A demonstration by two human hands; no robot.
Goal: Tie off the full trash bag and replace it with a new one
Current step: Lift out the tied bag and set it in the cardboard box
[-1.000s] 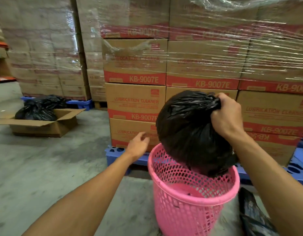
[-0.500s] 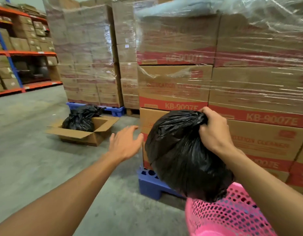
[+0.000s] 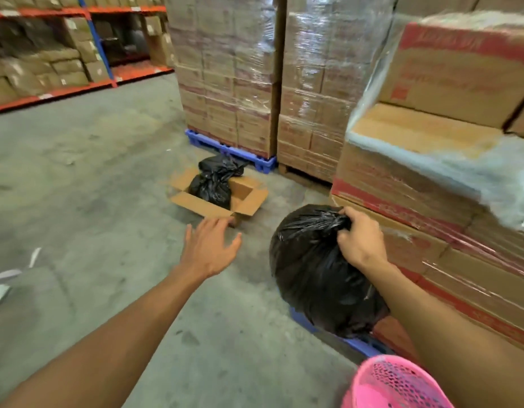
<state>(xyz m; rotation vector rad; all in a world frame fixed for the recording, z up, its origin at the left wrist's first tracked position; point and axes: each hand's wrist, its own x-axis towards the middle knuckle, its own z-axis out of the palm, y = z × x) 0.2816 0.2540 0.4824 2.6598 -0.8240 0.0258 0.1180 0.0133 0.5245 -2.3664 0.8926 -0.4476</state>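
Observation:
A full black trash bag point(image 3: 319, 278) hangs in the air from its gathered neck, with my right hand point(image 3: 359, 240) shut on that neck. The bag is clear of the pink mesh bin point(image 3: 393, 384), whose rim shows at the bottom right corner. My left hand point(image 3: 209, 245) is stretched forward over the floor, fingers apart and holding nothing. Ahead of it an open cardboard box point(image 3: 216, 201) on the floor holds other tied black bags point(image 3: 215, 181).
Shrink-wrapped stacks of cartons point(image 3: 431, 184) on a blue pallet point(image 3: 354, 346) stand close on the right. More wrapped pallets point(image 3: 254, 83) stand behind the box. Orange racking point(image 3: 49, 54) lines the far left. Paper scraps point(image 3: 7, 278) lie on the concrete floor.
The bag has come up out of the pink bin and moved left, away from it. The view has swung left toward the cardboard box, and my left hand has reached forward.

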